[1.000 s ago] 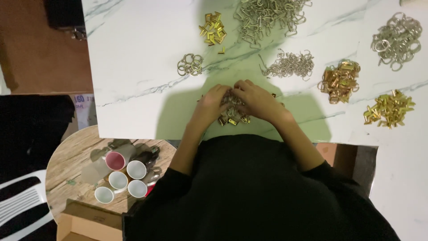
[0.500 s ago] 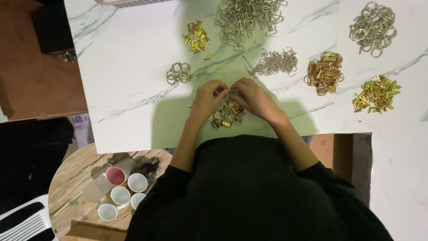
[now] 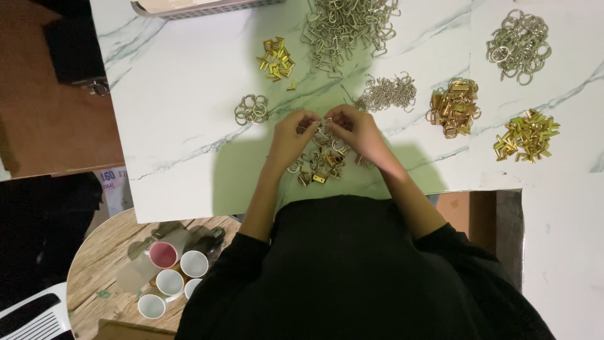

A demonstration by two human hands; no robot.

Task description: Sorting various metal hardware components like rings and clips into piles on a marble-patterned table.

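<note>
Both hands meet over the marble table (image 3: 189, 126), and between the fingertips sits a small silver ring (image 3: 326, 123), pinched from both sides. The left hand (image 3: 290, 135) nips it from the left, the right hand (image 3: 355, 129) from the right, fingers curled in tight; the piece is too small to tell more about it. Just near of the hands, right under them, lies a loose pile (image 3: 321, 162) of mixed rings and gold clips, close to the table's near edge.

Further out: a few silver rings (image 3: 251, 109) lie to the left, gold clips (image 3: 277, 61) far left of centre, a big heap of silver D-rings (image 3: 346, 28) at the far edge. To the right, a bunch of small chains (image 3: 387, 93), then brassy clasps (image 3: 454, 107), yellow-gold clips (image 3: 527, 135) beyond those, and large silver rings (image 3: 519, 45) far right. A pale tray (image 3: 189, 7) peeks in at the far edge.

Below the table on the near left, a round wooden stand (image 3: 88, 264) carries white cups (image 3: 182, 271), one pink inside
</note>
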